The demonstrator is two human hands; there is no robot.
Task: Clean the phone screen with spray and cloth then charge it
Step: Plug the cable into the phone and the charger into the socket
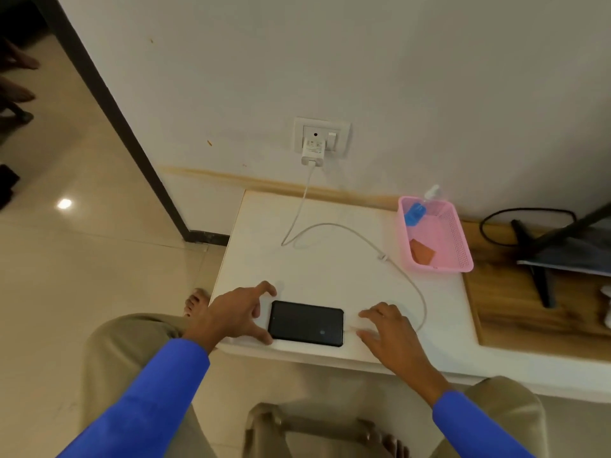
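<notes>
Head view looks down on a white counter (330,259) where a black phone (306,322) lies flat, screen up, near the front edge. Left hand (236,314) has its fingers spread, thumb and fingertips touching the phone's left end. Right hand (388,332) is relaxed and spread beside the right end, where a white cable (344,229) from the wall charger (312,152) meets the phone. Behind, a pink basket (459,239) holds a spray bottle (418,209) and an orange cloth (423,253).
</notes>
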